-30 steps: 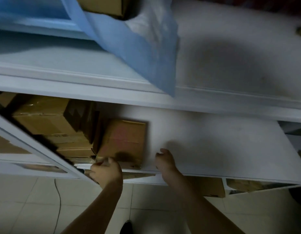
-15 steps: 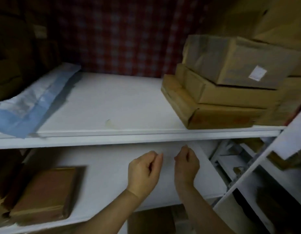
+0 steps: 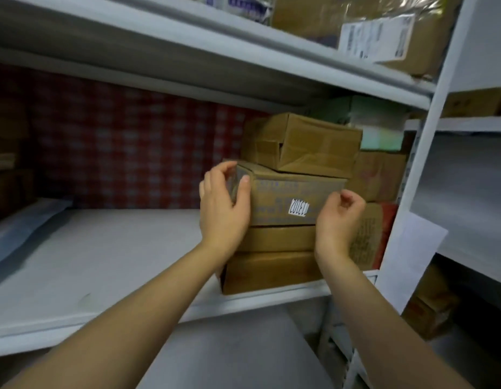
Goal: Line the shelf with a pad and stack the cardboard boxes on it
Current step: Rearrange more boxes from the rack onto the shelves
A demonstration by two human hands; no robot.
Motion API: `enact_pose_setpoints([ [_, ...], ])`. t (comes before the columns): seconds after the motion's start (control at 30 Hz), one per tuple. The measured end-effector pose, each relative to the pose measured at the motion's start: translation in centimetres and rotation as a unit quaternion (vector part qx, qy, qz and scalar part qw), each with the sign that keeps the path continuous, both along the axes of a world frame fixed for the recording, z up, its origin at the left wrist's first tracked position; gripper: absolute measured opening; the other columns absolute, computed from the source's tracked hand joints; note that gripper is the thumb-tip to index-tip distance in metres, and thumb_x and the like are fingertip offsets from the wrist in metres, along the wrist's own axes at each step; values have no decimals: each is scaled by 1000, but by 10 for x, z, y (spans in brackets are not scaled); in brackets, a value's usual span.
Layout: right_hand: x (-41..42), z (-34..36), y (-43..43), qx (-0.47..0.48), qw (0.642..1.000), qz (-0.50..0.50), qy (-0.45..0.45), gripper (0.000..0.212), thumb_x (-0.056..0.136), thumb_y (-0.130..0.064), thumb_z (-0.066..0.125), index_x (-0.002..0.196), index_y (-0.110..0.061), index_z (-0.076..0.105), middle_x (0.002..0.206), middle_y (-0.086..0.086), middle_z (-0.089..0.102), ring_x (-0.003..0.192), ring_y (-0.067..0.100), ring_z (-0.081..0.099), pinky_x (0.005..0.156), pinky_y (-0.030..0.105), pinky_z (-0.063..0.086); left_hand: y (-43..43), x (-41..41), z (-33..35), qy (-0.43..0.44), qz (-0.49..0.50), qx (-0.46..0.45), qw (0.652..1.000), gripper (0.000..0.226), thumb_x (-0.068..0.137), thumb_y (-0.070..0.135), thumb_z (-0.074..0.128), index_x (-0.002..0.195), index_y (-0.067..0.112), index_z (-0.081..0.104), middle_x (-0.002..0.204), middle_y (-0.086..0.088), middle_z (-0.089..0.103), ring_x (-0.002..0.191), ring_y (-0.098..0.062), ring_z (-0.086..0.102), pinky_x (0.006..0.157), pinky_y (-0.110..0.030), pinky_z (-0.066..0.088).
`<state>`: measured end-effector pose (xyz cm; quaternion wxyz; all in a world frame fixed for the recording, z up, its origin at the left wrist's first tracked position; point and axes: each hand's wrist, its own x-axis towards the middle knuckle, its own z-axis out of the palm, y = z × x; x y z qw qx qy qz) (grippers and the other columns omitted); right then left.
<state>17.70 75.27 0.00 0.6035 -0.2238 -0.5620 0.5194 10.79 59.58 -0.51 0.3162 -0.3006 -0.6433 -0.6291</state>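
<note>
A stack of several cardboard boxes stands at the right end of the white middle shelf (image 3: 111, 265). The second one down is a cardboard box with a white sticker (image 3: 285, 192); a dented box (image 3: 305, 144) lies on top of it. My left hand (image 3: 224, 209) grips the stickered box's left end, thumb on its front face. My right hand (image 3: 337, 220) is at the box's right front corner with fingers curled; whether it has hold is unclear. A blue and white pad (image 3: 21, 228) lies at the shelf's left end.
A white upright post (image 3: 420, 153) borders the stack on the right, with more boxes (image 3: 381, 175) behind it. The shelf above (image 3: 243, 51) carries wrapped parcels. A red patterned wall backs the shelf. A lower shelf board (image 3: 238, 349) lies under my arms.
The view has risen from the lower shelf to the middle one. Both hands have lifted from the lower board to the ends of the stickered box in the right-hand stack.
</note>
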Motion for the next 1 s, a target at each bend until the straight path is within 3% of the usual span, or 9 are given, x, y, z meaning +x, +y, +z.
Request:
enact_pose_setpoints([
  [0.13, -17, 56, 42, -60, 998, 15, -19, 24, 95, -32, 47, 109, -15, 55, 105, 0, 59, 97, 20, 54, 86, 33, 44, 13, -15, 61, -51, -39, -69, 996, 42, 101, 46, 42, 140, 30, 47, 140, 3, 50, 133, -17, 37, 113, -40, 30],
  [0.27, -20, 79, 56, -64, 986, -16, -156, 55, 98, -49, 35, 138, -13, 49, 138, 15, 50, 134, 34, 35, 104, 43, 35, 26, -30, 89, -146, -165, -76, 972, 56, 98, 61, 32, 148, 34, 39, 152, 6, 42, 142, -19, 34, 119, -43, 25],
  [0.37, -18, 84, 58, -39, 974, -49, -218, 64, 99, -55, 27, 147, -15, 36, 149, 14, 39, 139, 35, 27, 113, 49, 28, 28, -40, 91, -147, -161, -103, 970, 68, 92, 70, 29, 150, 35, 34, 155, 5, 39, 144, -20, 33, 119, -47, 24],
  [0.53, -22, 91, 46, -22, 974, -2, -225, 72, 95, -65, 19, 142, -18, 44, 145, 14, 44, 141, 34, 25, 114, 55, 23, 28, -46, 91, -189, -187, -129, 955, 94, 63, 91, 25, 148, 50, 25, 161, 7, 27, 149, -22, 22, 121, -50, 18],
  [0.6, -21, 95, 37, -2, 969, -6, -247, 73, 97, -65, 16, 136, -16, 52, 145, 14, 44, 141, 34, 23, 114, 53, 21, 27, -44, 92, -193, -205, -111, 953, 88, 70, 88, 27, 150, 50, 22, 161, 10, 25, 149, -20, 22, 121, -49, 18],
  [0.7, -19, 98, 21, 88, 960, -38, -263, 69, 98, -63, 15, 123, -19, 62, 134, 13, 53, 135, 33, 31, 109, 51, 24, 21, -38, 96, -185, -226, -32, 956, 64, 98, 62, 31, 155, 35, 22, 160, 8, 28, 146, -16, 27, 121, -39, 22],
  [0.8, -19, 94, 5, 141, 973, 13, -182, 57, 98, -62, 25, 114, -20, 59, 118, 8, 60, 113, 26, 53, 94, 43, 44, 7, -42, 93, -180, -216, 52, 958, 58, 100, 57, 34, 152, 31, 32, 152, 6, 43, 138, -14, 41, 118, -41, 31],
  [0.87, -18, 89, -13, 158, 980, 49, -110, 42, 99, -56, 34, 112, -23, 55, 113, 2, 59, 97, 16, 58, 74, 27, 45, -7, -39, 87, -184, -192, 109, 958, 56, 96, 60, 35, 142, 29, 46, 135, 6, 58, 125, -14, 54, 110, -44, 42],
  [1.0, -14, 74, -57, 230, 970, 75, 4, 26, 101, -40, 45, 116, -20, 54, 115, -2, 58, 103, 5, 55, 76, 8, 41, -37, -26, 74, -197, -123, 213, 949, 27, 102, 52, 35, 108, 32, 53, 109, 8, 61, 103, -10, 60, 99, -41, 50],
])
